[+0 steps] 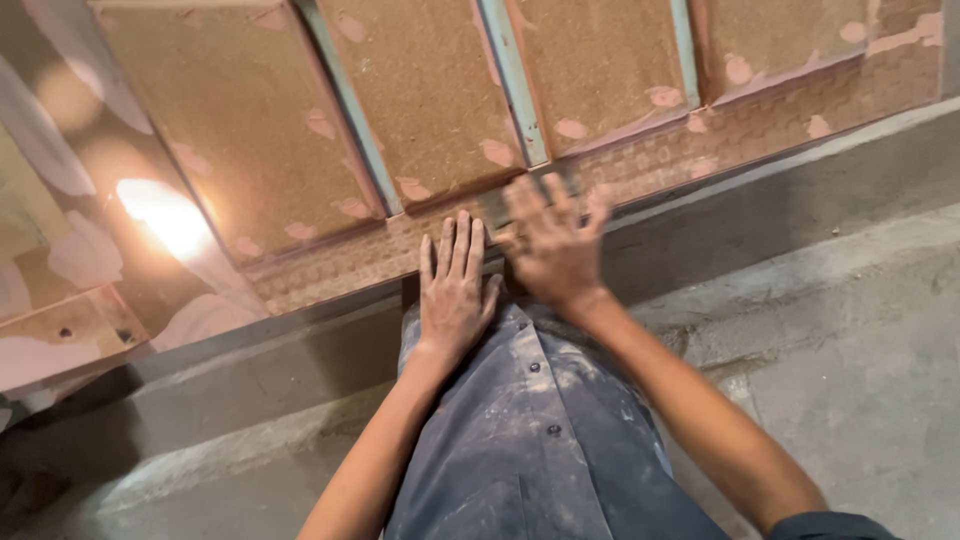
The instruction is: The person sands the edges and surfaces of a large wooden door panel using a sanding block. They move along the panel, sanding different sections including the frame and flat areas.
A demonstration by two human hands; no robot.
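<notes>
Big brown panelled door (420, 110) fills the upper frame from nine o'clock round to two, laid flat, its board panels dotted with pinkish filler patches and split by pale grey-blue strips (510, 80). A bright glare of light sits at nine o'clock on the glossy side piece (60, 250). Along the door's lower rail runs a band with a woven, chequered texture (700, 140), and below that a grey concrete ledge (800, 190) slants from eight o'clock up to three. Dusty concrete floor (860, 380) takes the four o'clock corner.

Dead centre, a knee in dust-streaked grey trousers (540, 420) pushes up against the rail.

Now the hands. Left hand (455, 290) lies palm down at the middle, fingers straight and close together, tips touching the textured band, heel on the knee. Right hand (555, 245), just beside it toward one o'clock, is blurred; fingers look spread wide and flat on the rail, possibly pressing a small sheet beneath, though I cannot tell.
</notes>
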